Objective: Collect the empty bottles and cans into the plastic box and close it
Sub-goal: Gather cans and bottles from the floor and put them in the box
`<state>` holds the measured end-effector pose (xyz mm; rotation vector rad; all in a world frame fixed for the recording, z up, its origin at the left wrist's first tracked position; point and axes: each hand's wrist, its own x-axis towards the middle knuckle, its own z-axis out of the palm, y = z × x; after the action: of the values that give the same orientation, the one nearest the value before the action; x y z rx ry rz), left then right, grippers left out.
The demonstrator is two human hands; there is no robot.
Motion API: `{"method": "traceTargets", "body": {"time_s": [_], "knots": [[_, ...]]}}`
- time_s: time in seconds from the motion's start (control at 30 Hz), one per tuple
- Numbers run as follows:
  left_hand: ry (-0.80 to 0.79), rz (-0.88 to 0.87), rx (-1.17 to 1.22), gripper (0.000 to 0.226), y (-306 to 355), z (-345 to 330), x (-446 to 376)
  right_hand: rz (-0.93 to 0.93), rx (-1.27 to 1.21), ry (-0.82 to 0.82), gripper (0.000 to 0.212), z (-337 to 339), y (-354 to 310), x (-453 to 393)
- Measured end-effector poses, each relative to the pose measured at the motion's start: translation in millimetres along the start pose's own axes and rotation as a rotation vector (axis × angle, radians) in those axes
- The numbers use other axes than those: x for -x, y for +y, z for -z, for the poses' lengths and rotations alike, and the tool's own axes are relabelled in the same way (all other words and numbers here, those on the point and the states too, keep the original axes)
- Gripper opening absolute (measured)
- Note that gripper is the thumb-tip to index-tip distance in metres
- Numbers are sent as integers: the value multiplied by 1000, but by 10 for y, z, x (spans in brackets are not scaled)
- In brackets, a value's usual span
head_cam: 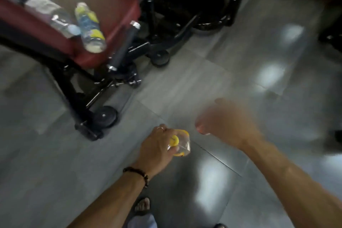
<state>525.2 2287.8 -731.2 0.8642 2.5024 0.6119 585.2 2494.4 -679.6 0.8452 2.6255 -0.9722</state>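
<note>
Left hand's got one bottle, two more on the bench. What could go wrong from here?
1. The yellow-label bottle overhangs the red bench pad's edge; a bump could roll it off.
2. The left hand holds the small bottle by its cap end, so the grip may slip.
3. No box in view.

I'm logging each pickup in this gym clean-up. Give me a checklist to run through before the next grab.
1. Left hand holds the yellow-capped bottle firmly: ok, fingers wrap it.
2. Right hand free: ok, it holds nothing, though blurred.
3. Bottles left to collect: not ok, a yellow-labelled bottle and a clear bottle lie on the red bench.
4. Plastic box within reach: cannot tell, not in view.
5. Bench bottles empty: cannot tell.
</note>
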Motion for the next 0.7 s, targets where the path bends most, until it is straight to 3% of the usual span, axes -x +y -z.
{"method": "traceTargets", "body": {"time_s": [0.17,0.4,0.53,0.7], "knots": [[216,294,62,36,-675,643,585,301,132,-101,77,-344,-1354,-138],[474,546,156,29,-1654,1167,1626,632,291,-277,79,-1359,-2877,167],[570,690,183,28,-2334,1307,2216,741,387,-370,74,-2051,-3623,406],[624,829,243,29,-3242,1635,2893,829,474,-480,87,-2964,-4654,686]]}}
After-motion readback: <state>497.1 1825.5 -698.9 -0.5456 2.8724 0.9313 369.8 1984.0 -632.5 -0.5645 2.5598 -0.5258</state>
